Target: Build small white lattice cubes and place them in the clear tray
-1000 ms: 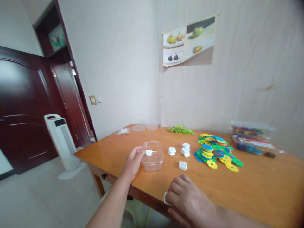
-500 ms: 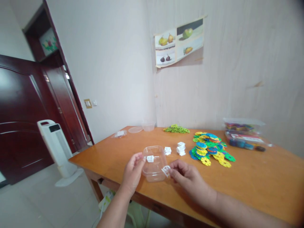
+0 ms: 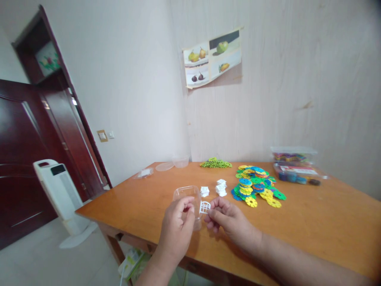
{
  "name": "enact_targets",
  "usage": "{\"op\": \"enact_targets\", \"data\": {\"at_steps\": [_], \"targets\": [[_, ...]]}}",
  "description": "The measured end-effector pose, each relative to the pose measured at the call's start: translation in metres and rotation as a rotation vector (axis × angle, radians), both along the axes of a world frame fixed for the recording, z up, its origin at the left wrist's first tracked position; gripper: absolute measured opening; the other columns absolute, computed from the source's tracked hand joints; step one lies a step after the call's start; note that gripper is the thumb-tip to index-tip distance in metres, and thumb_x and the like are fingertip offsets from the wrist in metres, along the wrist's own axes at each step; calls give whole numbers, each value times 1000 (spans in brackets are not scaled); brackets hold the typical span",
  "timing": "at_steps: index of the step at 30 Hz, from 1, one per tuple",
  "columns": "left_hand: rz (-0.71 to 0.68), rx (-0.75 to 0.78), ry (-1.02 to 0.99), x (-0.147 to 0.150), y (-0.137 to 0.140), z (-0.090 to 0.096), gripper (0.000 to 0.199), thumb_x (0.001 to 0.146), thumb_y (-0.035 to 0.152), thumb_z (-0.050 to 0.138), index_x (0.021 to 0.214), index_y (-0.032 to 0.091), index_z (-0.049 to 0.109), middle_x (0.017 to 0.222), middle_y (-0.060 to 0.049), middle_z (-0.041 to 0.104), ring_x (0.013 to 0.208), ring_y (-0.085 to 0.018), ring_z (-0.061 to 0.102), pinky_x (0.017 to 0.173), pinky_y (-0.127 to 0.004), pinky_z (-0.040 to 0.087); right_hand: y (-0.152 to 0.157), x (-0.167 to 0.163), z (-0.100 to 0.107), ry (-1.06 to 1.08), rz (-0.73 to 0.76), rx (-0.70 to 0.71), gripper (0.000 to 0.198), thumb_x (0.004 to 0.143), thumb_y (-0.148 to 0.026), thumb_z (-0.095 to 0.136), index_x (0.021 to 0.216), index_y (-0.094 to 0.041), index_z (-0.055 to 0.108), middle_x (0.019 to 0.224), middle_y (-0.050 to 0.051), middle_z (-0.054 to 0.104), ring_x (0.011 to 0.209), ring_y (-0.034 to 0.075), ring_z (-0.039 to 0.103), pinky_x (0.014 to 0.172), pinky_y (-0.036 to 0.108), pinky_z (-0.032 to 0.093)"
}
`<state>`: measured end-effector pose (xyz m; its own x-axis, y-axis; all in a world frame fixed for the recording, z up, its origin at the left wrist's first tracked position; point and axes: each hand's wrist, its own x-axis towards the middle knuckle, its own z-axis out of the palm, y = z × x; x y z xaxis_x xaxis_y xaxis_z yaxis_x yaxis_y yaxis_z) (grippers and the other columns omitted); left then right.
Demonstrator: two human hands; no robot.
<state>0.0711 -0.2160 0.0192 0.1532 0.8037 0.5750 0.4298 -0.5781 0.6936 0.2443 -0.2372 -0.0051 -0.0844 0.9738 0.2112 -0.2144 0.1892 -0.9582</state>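
Observation:
My right hand (image 3: 228, 216) pinches a small white lattice piece with an arched top, like a toy window (image 3: 204, 207), between thumb and fingers. It is held upright over the right side of a clear plastic container (image 3: 187, 191). In front of that container is my left hand (image 3: 180, 218), its fingers curled closed; whatever they hold is hidden. Just beyond the container, two small stacks of similar white pieces, a left stack (image 3: 204, 191) and a right stack (image 3: 221, 188), stand on the wooden table (image 3: 303, 226).
Right of the stacks spreads a heap of colourful notched discs (image 3: 257, 184). Farther back lie a green beaded pile (image 3: 216, 163), a clear tub (image 3: 180, 161), a flat lid (image 3: 164, 167) and a small clear packet (image 3: 145, 172). Clear boxes (image 3: 296, 171) stand at the back right.
My left hand has moved right, close to the right hand, and now covers part of the container. The white stack seen at its fingertips is hidden. The window piece is turned more upright.

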Motion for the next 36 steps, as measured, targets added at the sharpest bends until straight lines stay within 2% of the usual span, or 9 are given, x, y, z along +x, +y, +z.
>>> {"op": "enact_targets", "data": {"at_steps": [3, 8, 16, 20, 24, 28, 31, 33, 36], "targets": [[-24, 7, 19, 7, -3, 4, 23, 85, 31, 57, 103, 26, 69, 101, -7, 70, 94, -24, 63, 88, -37, 46, 1, 0, -3, -92, -52, 86, 24, 85, -42, 59, 84, -21, 48, 65, -3, 58, 56, 11, 53, 52, 23, 41], [-73, -29, -29, 14, -8, 12, 20, 81, 33, 61, 95, 25, 72, 93, -7, 72, 88, -25, 63, 83, -35, 47, -6, 1, 0, -430, -237, 346, 14, 89, -32, 54, 83, -20, 56, 70, -1, 59, 64, 12, 54, 59, 25, 43], [-148, -231, -121, 14, -14, 22, 24, 79, 37, 63, 94, 21, 69, 82, -4, 71, 77, -21, 65, 70, -29, 48, -13, 2, 2, -678, -297, 560, 9, 89, -22, 53, 91, -21, 61, 80, 2, 63, 73, 14, 58, 68, 27, 46], [-163, -296, -176, 13, -10, 21, 22, 78, 33, 61, 94, 19, 67, 83, -5, 71, 74, -19, 65, 67, -27, 47, -13, 2, 2, -701, -293, 575, 14, 88, -20, 53, 100, -21, 60, 83, 2, 64, 74, 14, 58, 68, 26, 46], [-169, -300, -178, 12, -6, 17, 21, 77, 29, 61, 96, 20, 63, 76, -2, 70, 69, -17, 63, 64, -25, 45, -15, 4, 7, -754, -338, 582, 35, 84, -21, 59, 119, -24, 55, 90, 3, 63, 79, 16, 59, 70, 28, 47], [-161, -278, -163, 14, -10, 18, 24, 77, 31, 63, 97, 20, 62, 70, 0, 68, 65, -16, 60, 60, -25, 43, -17, 6, 11, -837, -381, 621, 30, 83, -22, 60, 113, -25, 60, 97, 6, 62, 89, 20, 59, 76, 32, 48], [-150, -266, -195, 11, -10, 22, 28, 77, 36, 64, 100, 20, 63, 76, -2, 70, 69, -18, 62, 64, -26, 45, -16, 7, 12, -854, -418, 622, 25, 81, -22, 61, 106, -23, 61, 97, 7, 61, 91, 21, 59, 77, 33, 48], [-96, -210, -222, 4, -4, 23, 28, 78, 39, 64, 100, 20, 65, 86, -4, 71, 78, -20, 65, 72, -28, 47, -13, 9, 11, -864, -423, 620, 23, 80, -21, 61, 103, -22, 61, 97, 6, 61, 91, 21, 58, 78, 33, 48], [83, -77, -258, -17, 14, 16, 27, 82, 43, 60, 95, 20, 67, 95, -6, 71, 90, -23, 64, 83, -31, 46, -5, 15, 11, -878, -429, 609, 19, 81, -21, 59, 100, -22, 61, 97, 6, 61, 91, 21, 57, 79, 34, 47]]}}
